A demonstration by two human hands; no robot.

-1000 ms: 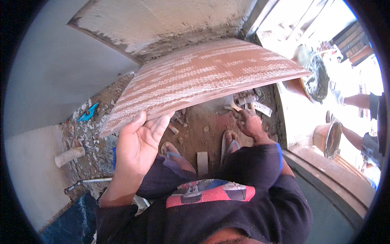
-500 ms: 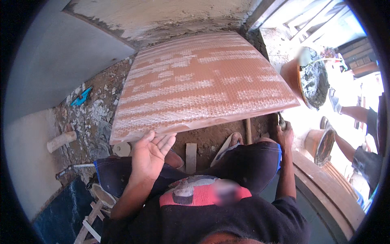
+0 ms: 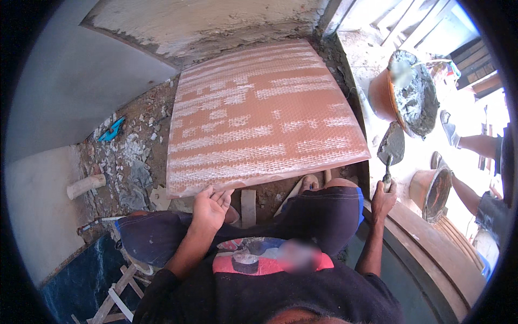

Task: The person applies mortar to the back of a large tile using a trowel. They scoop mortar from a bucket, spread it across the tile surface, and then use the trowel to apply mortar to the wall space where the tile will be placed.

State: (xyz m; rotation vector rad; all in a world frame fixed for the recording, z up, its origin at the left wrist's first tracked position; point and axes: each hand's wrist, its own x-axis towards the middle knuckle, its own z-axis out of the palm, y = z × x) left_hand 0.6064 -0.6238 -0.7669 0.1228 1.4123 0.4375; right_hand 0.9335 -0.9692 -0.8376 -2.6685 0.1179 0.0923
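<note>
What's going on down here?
A person's left hand touches the near edge of a large reddish-brown tile, textured face up. The right hand grips a trowel, its blade close to a bucket of wet grey mix. Another person's legs show at the far right.

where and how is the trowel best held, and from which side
Best, I'd judge, by the trowel handle, coming from the person's side: that narrow end points back toward them, where the right hand holds it, while the broad blade points away toward the orange bucket.
</note>
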